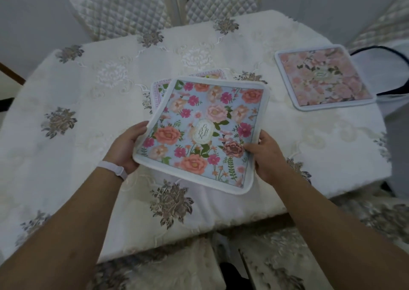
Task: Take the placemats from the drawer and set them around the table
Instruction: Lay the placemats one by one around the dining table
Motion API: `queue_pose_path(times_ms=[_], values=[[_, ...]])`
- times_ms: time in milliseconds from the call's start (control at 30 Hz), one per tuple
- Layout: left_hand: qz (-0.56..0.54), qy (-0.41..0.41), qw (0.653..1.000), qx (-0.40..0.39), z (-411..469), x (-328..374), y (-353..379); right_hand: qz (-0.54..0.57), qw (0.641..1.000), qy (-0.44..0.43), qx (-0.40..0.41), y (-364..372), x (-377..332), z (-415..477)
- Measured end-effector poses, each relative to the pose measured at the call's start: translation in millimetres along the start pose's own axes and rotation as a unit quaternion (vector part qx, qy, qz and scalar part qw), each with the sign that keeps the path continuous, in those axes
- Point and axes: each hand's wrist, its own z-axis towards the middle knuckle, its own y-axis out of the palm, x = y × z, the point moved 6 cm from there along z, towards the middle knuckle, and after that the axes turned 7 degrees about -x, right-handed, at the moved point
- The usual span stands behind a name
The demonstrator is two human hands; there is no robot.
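Blue floral placemat (200, 134), pinched at opposite edges by left hand (126, 148) and right hand (265, 156) above the embroidered tablecloth (88, 112): best lowered flat, squared to the near seat, clear of the pink placemat (324, 78).

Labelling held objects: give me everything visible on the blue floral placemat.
The blue floral placemat is square with rounded corners and a thick white padded border. Its pale blue face carries pink, coral and magenta flowers with green leaves, plus a white oval label at centre. It looks like soft fabric. The left hand and right hand grip opposite edges, holding it tilted above the tablecloth, overlapping another placemat behind.
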Motion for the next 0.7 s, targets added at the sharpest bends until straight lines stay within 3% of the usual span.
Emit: queue_pose_path(times_ms=[67,233,500,700], values=[[0.069,-0.008,0.997,-0.044,-11.7,6.8,7.5,-0.011,1.0,0.004,-0.026,-3.3,-8.3,-4.3],[0.154,0.022,0.988,-0.012,-44.3,12.7,20.0,-0.067,0.994,0.012,-0.081,-0.8,-25.9,-17.9],[0.129,0.094,0.984,0.083,-103.8,-2.3,13.5,-0.193,0.979,0.007,-0.069,13.2,-41.4,-29.5],[0.076,0.114,0.98,0.145,-147.6,-11.9,-18.5,-0.22,0.964,-0.004,-0.146,61.3,-47.5,-33.8]])
